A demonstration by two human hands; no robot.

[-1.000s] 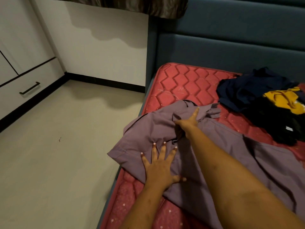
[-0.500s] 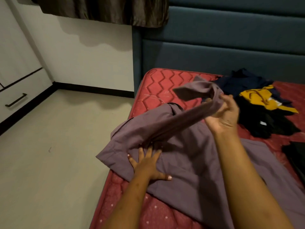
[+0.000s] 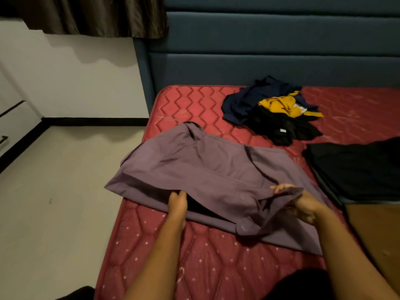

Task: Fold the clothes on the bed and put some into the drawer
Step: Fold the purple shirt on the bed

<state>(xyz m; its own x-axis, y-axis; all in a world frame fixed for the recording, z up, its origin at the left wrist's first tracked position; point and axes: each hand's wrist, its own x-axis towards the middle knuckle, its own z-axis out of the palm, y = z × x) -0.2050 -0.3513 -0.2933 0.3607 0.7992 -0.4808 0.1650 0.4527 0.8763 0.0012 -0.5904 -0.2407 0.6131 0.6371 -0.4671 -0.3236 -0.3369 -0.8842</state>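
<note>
**Fingers on the purple cloth, both sides**

Fingers (image 3: 179, 194) of the left hand (image 3: 178, 201) are curled in on the near edge of the purple garment (image 3: 205, 174), gripping it where a dark gap shows under the hem. Over at 4 o'clock the right hand (image 3: 303, 207) has a bunched fold of the same cloth wrapped round it, fingertips peeking out on top, a firm hold. That garment lies spread across the middle of the red quilted mattress (image 3: 194, 267), with its 9 o'clock corner hanging past the bed's edge.

Up at 1 o'clock, a loose pile: navy piece (image 3: 242, 102), yellow piece (image 3: 279, 105) and black piece (image 3: 285, 128), all touching. At 3 o'clock lies a flat dark garment (image 3: 357, 169), and a brown surface (image 3: 378, 230) just below it.

Round the room now. Blue padded headboard (image 3: 270, 50) at 12, dark curtain (image 3: 97, 16) at 11 over a pale wall (image 3: 86, 83). Beige floor (image 3: 54, 202) fills 9 o'clock, black skirting (image 3: 95, 121) along the wall, and a white drawer (image 3: 13, 124) at the far left edge.
</note>
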